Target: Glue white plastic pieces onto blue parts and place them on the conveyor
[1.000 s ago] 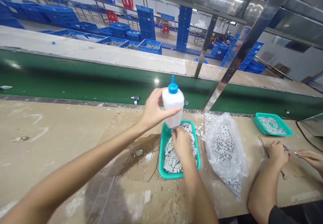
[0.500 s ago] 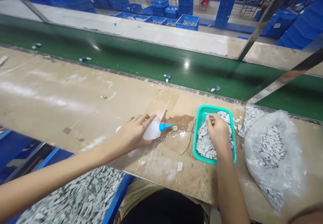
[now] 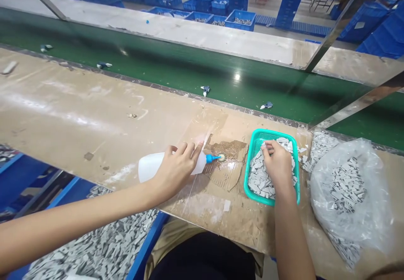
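Note:
My left hand (image 3: 178, 162) is wrapped over a white squeeze bottle (image 3: 150, 166) that lies on its side on the table. The bottle's blue nozzle (image 3: 212, 158) points right, its tip at a small round cap (image 3: 221, 157) on a wet, torn patch of cardboard (image 3: 233, 149). Over a green plastic basket (image 3: 247, 175), my right hand (image 3: 277, 160) pinches a small pale plastic piece (image 3: 264, 145) between thumb and fingers; most of it is hidden. Flat grey-white plastic pieces (image 3: 260, 179) fill much of the basket.
To the right stands a clear plastic bag (image 3: 375, 200) of similar pieces, with a loose heap (image 3: 325, 145) behind it. A green conveyor belt (image 3: 176, 72) carries several small dark-and-white parts. At lower left, a blue crate (image 3: 147, 246) holds many pieces. A metal post (image 3: 331, 32) rises behind.
The view has shifted slightly. My left hand stays around the bottle, whose body now shows more. My right hand remains pinched over the basket, and the conveyor parts have moved slightly left.

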`<action>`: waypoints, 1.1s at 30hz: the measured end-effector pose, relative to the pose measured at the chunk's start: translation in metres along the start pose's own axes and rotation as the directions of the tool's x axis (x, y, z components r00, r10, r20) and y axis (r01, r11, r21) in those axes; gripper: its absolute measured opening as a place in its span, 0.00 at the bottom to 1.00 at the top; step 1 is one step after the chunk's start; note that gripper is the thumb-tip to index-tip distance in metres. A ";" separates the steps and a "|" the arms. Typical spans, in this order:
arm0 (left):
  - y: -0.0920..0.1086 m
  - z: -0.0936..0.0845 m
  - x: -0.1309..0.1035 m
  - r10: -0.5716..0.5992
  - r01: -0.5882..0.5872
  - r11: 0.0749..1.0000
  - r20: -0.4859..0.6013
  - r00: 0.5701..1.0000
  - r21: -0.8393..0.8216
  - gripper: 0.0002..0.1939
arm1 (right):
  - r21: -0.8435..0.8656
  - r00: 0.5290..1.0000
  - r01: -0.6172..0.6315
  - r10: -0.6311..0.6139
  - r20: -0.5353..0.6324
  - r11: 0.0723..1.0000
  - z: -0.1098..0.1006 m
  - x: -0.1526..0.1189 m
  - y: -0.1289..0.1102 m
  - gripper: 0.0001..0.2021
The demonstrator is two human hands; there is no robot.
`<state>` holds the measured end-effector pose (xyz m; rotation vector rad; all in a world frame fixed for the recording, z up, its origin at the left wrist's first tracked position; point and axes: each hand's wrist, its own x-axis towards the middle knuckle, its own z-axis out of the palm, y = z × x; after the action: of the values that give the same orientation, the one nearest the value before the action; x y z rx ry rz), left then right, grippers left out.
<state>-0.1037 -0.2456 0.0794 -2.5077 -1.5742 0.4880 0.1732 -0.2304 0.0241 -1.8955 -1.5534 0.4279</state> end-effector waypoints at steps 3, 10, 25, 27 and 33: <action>0.004 -0.005 0.000 0.010 -0.011 0.999 0.013 1.000 0.046 0.36 | 0.009 1.000 0.006 -0.006 -0.002 1.000 -0.001 0.000 0.000 0.14; 0.007 -0.009 0.000 -0.002 0.000 0.997 0.018 1.000 0.073 0.38 | 0.010 1.000 -0.007 0.007 -0.006 1.000 -0.001 -0.001 -0.001 0.13; 0.003 -0.010 -0.004 0.011 -0.010 0.999 -0.027 1.000 0.045 0.40 | 0.086 1.000 -0.025 0.025 0.007 0.996 -0.001 0.000 -0.002 0.11; -0.002 -0.009 0.001 -0.014 0.014 0.999 -0.005 1.000 -0.029 0.41 | 0.130 0.999 -0.044 0.047 -0.016 0.991 -0.001 0.001 -0.001 0.11; -0.036 -0.037 0.024 -0.123 0.120 0.843 0.029 0.992 -0.524 0.43 | 0.434 0.976 -0.147 0.203 -0.085 0.889 0.000 0.003 -0.001 0.11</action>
<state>-0.1116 -0.2063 0.1200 -2.7363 -2.0833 0.0212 0.1737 -0.2274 0.0252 -1.6832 -1.0978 0.6536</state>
